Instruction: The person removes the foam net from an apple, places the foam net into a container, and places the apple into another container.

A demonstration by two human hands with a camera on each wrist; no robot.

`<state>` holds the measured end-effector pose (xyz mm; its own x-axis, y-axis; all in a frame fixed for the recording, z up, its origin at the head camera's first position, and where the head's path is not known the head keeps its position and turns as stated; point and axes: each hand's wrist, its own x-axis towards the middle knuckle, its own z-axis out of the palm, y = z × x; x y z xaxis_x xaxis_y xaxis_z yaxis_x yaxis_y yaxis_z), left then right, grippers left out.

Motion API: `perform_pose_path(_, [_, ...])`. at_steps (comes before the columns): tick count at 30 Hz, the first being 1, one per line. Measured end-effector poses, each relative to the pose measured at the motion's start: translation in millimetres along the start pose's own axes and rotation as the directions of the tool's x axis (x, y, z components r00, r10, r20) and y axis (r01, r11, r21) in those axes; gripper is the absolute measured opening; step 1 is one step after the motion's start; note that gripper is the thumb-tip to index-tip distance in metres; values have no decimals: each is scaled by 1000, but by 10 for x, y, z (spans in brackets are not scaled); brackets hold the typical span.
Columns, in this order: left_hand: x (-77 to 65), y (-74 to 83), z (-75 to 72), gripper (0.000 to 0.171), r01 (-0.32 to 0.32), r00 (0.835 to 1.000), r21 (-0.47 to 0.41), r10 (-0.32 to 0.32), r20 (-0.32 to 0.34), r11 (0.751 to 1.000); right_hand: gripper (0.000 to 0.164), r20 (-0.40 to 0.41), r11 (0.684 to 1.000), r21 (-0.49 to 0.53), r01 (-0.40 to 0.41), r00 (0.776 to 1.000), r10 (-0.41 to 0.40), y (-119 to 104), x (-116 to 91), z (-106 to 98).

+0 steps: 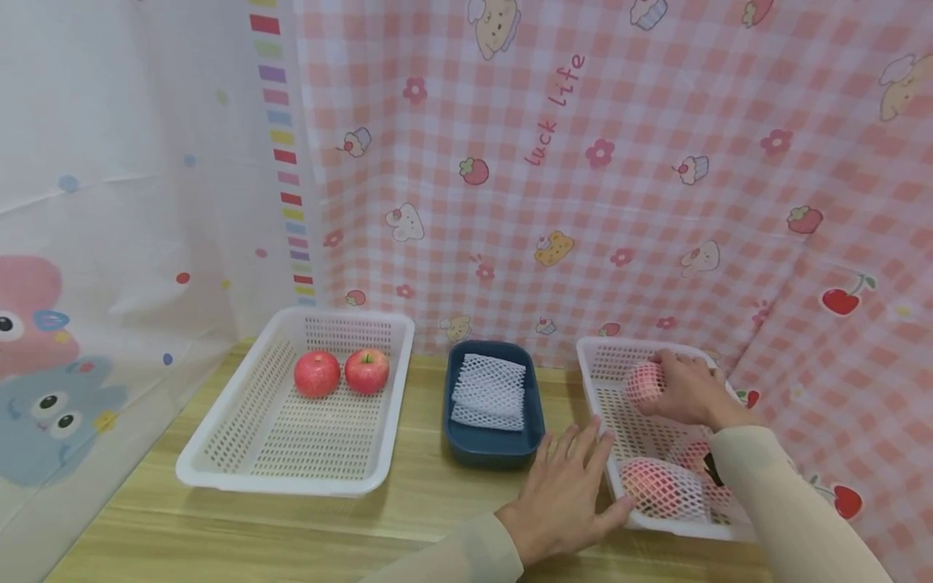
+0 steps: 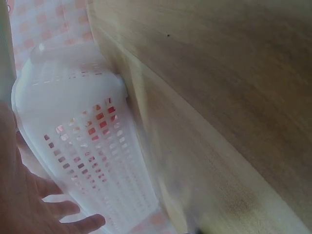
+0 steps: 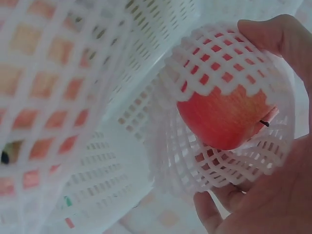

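Head view: right hand (image 1: 688, 389) grips round red foam-netted apple (image 1: 643, 384) in white plastic basket (image 1: 612, 346)
Left hand (image 1: 564, 492): fingers spread, just beside that basket

The head camera looks ahead and down from above. All three views share the right-hand white plastic basket with holes (image 1: 636, 433): the left wrist's sees its outside up close, the right wrist's its inside.
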<state>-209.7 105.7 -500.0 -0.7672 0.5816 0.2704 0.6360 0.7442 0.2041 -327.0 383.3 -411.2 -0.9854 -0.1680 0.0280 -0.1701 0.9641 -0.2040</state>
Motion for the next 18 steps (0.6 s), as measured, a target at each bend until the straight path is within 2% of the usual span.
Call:
perform_pose_path(3, [-3, 5, -2, 88, 3, 1000, -1, -3, -2, 1000, 100, -25, 1000, 4, 15, 1000, -15, -46, 0, 31])
perform_pose_path(8, [-12, 20, 0, 88, 7, 1000, -13, -7, -23, 1000, 102, -13, 998, 46, 38, 999, -37, -210, -60, -4])
perform_pose_path(14, [-22, 44, -13, 86, 36, 999, -126, -34, 13, 991, 104, -9, 998, 52, 27, 1000, -27, -392, -126, -52])
perform_pose_path(18, [-28, 58, -37, 85, 51, 998, -155, -46, 37, 987, 104, -10, 998, 58, 37, 999, -37, -493, -157, -58])
